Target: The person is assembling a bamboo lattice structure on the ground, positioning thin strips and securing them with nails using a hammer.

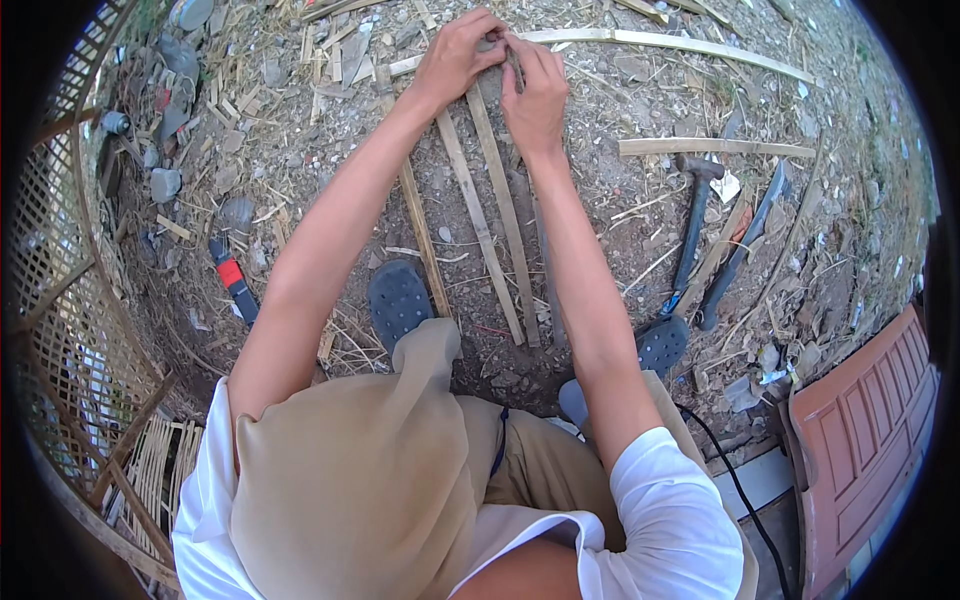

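My left hand (458,62) and my right hand (537,98) meet at the far side, both with fingers closed in a pinch. They work where a pale wooden crosspiece (700,42) meets the far end of a long slat (505,200); what sits between the fingertips is hidden. Beside that slat lies a second slat (472,215), slightly apart from it and running toward me. Further left, another slat (422,235) passes beneath my left forearm, its near end close to my shoe. The crosspiece stretches off to the right past my right hand.
A hammer (692,215), a long knife with a dark handle (745,245) and a short wooden strip (715,147) lie at the right. A red and black tool (232,278) is at the left. Woven lattice (60,270) borders the left; a reddish-brown panel (865,430) stands lower right.
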Demonstrator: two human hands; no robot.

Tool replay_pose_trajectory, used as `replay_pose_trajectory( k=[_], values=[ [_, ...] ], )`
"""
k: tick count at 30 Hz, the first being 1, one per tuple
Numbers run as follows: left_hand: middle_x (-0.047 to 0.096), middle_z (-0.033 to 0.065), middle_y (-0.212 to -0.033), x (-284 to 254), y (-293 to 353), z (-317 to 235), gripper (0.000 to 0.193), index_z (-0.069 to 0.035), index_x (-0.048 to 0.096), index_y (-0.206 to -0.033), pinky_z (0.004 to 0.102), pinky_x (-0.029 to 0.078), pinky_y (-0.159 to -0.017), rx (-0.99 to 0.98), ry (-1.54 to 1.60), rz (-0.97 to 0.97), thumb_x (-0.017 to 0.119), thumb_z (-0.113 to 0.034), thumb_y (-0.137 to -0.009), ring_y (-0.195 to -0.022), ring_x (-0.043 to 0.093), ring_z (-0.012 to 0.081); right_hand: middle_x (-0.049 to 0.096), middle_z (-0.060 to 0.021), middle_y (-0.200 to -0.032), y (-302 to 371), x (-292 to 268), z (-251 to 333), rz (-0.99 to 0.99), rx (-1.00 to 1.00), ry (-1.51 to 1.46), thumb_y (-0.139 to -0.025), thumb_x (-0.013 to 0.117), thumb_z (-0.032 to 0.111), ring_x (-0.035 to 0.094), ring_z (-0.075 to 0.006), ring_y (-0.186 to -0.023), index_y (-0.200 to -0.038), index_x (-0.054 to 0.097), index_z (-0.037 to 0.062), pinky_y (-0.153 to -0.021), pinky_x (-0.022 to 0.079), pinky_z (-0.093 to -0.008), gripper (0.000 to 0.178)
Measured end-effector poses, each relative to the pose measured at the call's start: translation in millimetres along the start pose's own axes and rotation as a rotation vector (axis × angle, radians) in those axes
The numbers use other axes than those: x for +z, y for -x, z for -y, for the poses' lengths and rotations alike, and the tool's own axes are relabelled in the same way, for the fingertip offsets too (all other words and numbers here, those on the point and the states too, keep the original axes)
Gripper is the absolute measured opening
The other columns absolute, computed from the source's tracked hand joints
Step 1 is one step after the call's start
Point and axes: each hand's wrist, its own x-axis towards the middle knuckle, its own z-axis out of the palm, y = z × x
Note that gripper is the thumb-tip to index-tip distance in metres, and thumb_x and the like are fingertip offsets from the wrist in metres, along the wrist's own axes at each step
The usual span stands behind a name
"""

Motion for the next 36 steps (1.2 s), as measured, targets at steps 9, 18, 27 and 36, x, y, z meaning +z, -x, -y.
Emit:
replay_pose_trajectory(
  k=[9,18,27,36],
  values=[
    [0.072,0.0172,-0.108,-2,0,-4,0.027,0.003,0.071,-0.119,0.0429,0.060,-0.086,0.080,-0.047,-0.006,0.081,-0.004,-0.095,-0.099,0.074,0.0384,0.074,-0.0164,-0.124,1,2,-1,0.003,-0.003,0.014,-0.092,0.073,-0.007,0.067,-0.0389,-0.115,-0.135,0.074,0.0038,-0.102,0.057,-0.0479,0.045],
    [0.074,0.0156,-0.111,1,6,7,0.028,0.001,0.072,-0.122,0.0412,0.060,-0.085,0.019,-0.058,0.010,0.081,-0.004,-0.096,-0.098,0.075,0.0359,0.074,-0.0168,-0.123,0,2,-1,0.000,-0.007,0.004,-0.092,0.073,-0.007,0.067,-0.0395,-0.115,-0.134,0.075,0.0027,-0.101,0.057,-0.0484,0.043],
    [0.076,0.0136,-0.102,-1,7,12,0.019,0.001,0.077,-0.116,0.0376,0.061,-0.084,-0.042,0.052,-0.018,0.080,-0.006,-0.099,-0.094,0.077,0.0265,0.075,-0.0183,-0.120,0,3,-1,-0.001,-0.033,0.022,-0.094,0.072,-0.005,0.068,-0.0404,-0.113,-0.131,0.076,0.0018,-0.099,0.058,-0.0485,0.038],
    [0.076,0.0142,-0.104,0,8,11,0.019,0.001,0.076,-0.116,0.0377,0.061,-0.085,0.002,-0.009,-0.038,0.079,-0.006,-0.099,-0.095,0.077,0.0292,0.076,-0.0183,-0.121,0,2,2,-0.004,-0.020,0.031,-0.094,0.073,-0.006,0.069,-0.0402,-0.114,-0.131,0.076,0.0005,-0.099,0.058,-0.0486,0.037]
  ],
)
